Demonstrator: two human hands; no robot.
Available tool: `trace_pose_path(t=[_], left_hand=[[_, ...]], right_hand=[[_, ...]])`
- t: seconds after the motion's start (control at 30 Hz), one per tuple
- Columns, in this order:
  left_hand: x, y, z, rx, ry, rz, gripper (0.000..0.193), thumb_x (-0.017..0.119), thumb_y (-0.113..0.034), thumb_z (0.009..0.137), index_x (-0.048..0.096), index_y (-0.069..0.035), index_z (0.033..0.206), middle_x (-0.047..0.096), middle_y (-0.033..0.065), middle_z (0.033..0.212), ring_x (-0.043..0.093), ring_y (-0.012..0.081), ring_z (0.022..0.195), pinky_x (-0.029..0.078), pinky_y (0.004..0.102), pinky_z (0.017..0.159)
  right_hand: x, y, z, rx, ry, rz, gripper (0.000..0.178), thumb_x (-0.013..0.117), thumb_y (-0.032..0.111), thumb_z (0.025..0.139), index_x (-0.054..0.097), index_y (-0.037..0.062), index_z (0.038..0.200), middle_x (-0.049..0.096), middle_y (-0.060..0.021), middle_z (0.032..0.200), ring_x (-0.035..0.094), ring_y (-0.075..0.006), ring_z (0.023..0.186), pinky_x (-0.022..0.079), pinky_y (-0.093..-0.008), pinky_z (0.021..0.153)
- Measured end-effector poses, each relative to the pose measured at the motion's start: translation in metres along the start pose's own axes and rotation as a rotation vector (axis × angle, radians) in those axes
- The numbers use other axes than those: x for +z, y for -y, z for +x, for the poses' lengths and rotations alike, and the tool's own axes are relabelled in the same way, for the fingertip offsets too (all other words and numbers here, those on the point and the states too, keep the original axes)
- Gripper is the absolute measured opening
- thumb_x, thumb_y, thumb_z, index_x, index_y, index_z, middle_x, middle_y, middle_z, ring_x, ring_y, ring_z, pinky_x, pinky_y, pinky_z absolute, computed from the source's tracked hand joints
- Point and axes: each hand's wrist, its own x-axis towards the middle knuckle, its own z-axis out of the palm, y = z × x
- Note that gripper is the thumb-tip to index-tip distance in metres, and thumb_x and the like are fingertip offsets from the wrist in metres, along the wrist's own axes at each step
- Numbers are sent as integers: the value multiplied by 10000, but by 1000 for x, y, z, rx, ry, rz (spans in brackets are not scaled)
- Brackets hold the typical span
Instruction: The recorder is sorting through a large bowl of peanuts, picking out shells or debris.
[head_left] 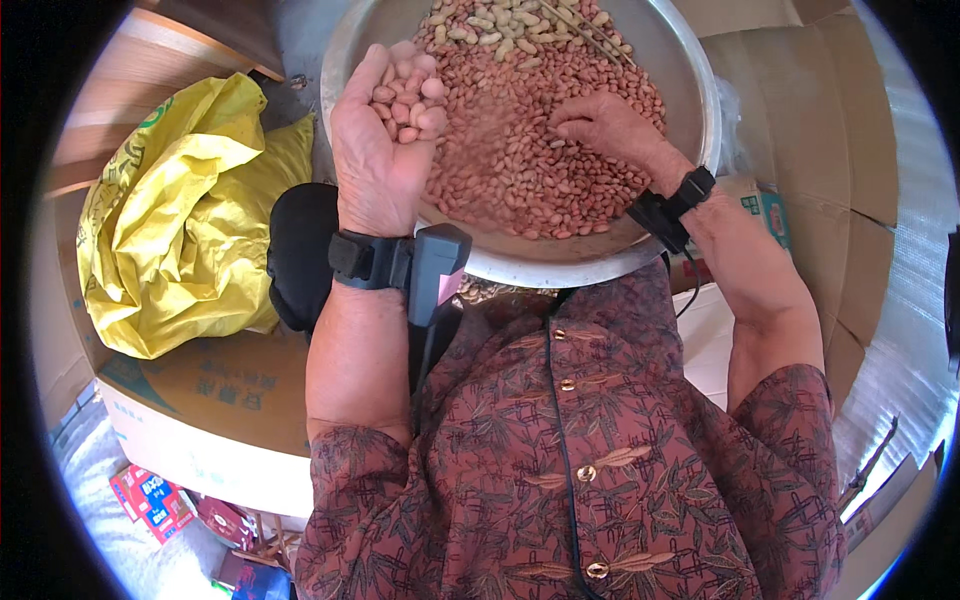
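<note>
A wide metal basin [560, 271] in front of me holds a broad layer of shelled reddish peanuts [500, 170]. Paler peanuts in their shells [505, 28] lie at its far side. My left hand [375, 150] is turned palm up over the basin's left part, cupped around a small heap of shelled peanuts [408, 100]. Over the right part of the layer is my right hand [612, 125], back upward, with thumb and fingers drawn together. Whatever its fingertips may hold is too small to make out.
A crumpled yellow sack [190, 220] sits left of the basin, beside a dark rounded object [302, 255]. Brown cardboard [230, 385] spreads below the sack, with more cardboard [800, 120] at the right. Thin sticks [588, 32] lie on the peanuts at the far side.
</note>
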Motion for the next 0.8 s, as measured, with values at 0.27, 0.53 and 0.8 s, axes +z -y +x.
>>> trace_pose_path(t=[0.27, 0.53, 0.8], left_hand=[[-1, 12, 1, -51, -57, -16, 220, 506, -243, 860, 554, -29, 853, 574, 65, 751, 526, 153, 612, 377, 200, 447], [5, 11, 8, -40, -68, -19, 219, 498, -250, 864, 552, -39, 847, 579, 56, 732, 535, 145, 597, 379, 193, 435], [-5, 12, -13, -223, 99, -219, 178, 490, -233, 848, 530, -80, 766, 540, 29, 670, 504, 81, 527, 303, 148, 350]], right_hand=[[22, 27, -34, -375, 222, -286, 157, 624, 69, 730, 616, 42, 884, 614, -59, 769, 582, -160, 725, 449, -290, 677], [2, 16, -44, -66, 136, 2, 154, 606, 79, 734, 596, 8, 870, 605, -83, 764, 581, -187, 725, 447, -299, 665], [21, 15, -97, 234, -375, 249, 164, 536, 137, 801, 582, -20, 815, 576, -75, 741, 536, -146, 733, 421, -280, 669]])
